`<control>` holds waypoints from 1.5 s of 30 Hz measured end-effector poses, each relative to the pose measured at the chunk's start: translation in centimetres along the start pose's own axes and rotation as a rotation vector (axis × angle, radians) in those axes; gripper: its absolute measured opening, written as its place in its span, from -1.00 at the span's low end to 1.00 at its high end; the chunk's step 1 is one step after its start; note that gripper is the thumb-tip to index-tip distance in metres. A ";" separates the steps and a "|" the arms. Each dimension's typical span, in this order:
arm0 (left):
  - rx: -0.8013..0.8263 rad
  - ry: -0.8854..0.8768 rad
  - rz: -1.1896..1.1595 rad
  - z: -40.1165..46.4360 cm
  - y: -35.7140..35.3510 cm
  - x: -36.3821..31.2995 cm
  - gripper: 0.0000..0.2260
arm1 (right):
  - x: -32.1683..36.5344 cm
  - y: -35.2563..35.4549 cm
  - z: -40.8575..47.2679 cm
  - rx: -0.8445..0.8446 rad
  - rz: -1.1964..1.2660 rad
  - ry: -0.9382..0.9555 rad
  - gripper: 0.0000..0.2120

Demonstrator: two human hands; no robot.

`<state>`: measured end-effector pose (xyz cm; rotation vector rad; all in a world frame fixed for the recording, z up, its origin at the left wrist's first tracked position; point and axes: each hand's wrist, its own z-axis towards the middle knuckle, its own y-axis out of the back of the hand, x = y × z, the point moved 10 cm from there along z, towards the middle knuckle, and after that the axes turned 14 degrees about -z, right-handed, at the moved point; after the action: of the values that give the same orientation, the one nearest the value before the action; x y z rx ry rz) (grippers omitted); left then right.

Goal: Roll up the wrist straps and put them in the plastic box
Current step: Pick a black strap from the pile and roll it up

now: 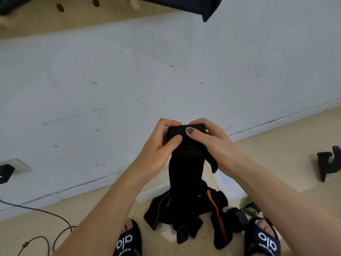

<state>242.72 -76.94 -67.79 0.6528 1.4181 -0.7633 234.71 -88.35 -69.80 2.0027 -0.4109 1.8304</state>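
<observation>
A black wrist strap point(186, 163) hangs in front of me, its top end partly rolled between both hands. My left hand point(158, 150) grips the roll from the left, thumb pressed on its front. From the right, my right hand point(208, 143) grips it too, thumb on top. The strap's loose tail drops down to a pile of black straps point(184, 215) on the floor, one with an orange stripe point(217, 215). Part of a clear plastic box point(227, 183) shows behind the pile, under my right forearm.
A white wall point(166, 71) rises just ahead. My two feet in black slides point(127, 241) flank the pile. A black cable point(46, 218) runs over the floor at left, a black object point(328, 161) lies at right, and a green item point(249, 207) sits near my right foot.
</observation>
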 end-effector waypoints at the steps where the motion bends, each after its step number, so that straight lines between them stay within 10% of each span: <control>1: -0.002 0.015 -0.016 0.0 0.0 0.1 -0.83 | 0.1 -0.1 0.0 0.007 0.017 0.007 -0.88; 21: -0.011 -0.015 -0.010 -0.1 -0.1 -0.3 -0.83 | -0.6 -0.3 0.0 0.019 0.043 -0.069 -0.77; 27: -0.141 -0.054 0.002 0.5 2.1 -0.7 -0.77 | -1.9 2.4 -0.5 -0.218 -0.350 -0.173 -0.76; 34: -0.139 -0.044 -0.003 0.5 1.6 -0.4 -0.78 | 0.5 1.3 -1.2 -0.258 -0.182 0.036 -0.94; 45: -0.145 -0.030 -0.057 0.5 1.4 -0.4 -0.80 | 1.6 -0.5 -1.8 -0.214 -0.345 0.220 -0.63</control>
<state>244.15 -76.50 -67.45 0.4892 1.4550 -0.7048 233.52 -86.96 -68.10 1.5950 -0.1737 1.6857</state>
